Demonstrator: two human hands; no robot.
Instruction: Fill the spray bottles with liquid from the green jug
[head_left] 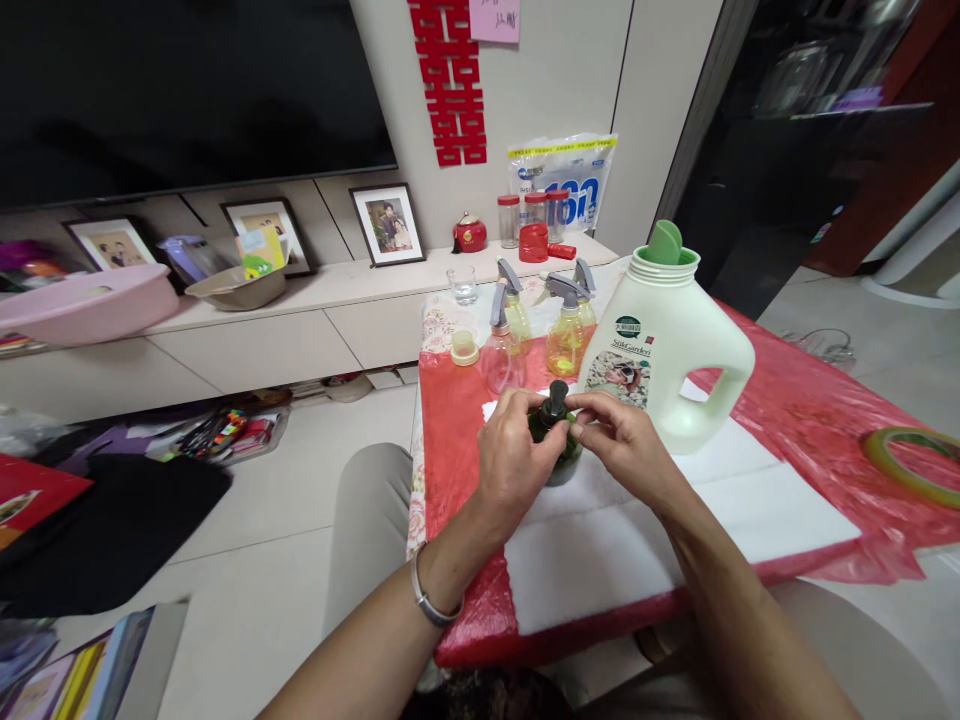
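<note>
Ahead of you, a pale wall (pixel 574 85) carries a large dark screen (pixel 180 90) toward your left and red cut-out characters (pixel 453 101). Below runs a long, light low cabinet (pixel 247 352); glossy black furniture (pixel 787 190) stands to your right, and a pale tiled floor (pixel 281 510) lies beneath.

Centre: four spray bottles (pixel 566 340), one pump bottle (pixel 556 402) (dark); right of centre: one jug (pixel 679 345); upper left: three framed photos (pixel 387 225).
</note>
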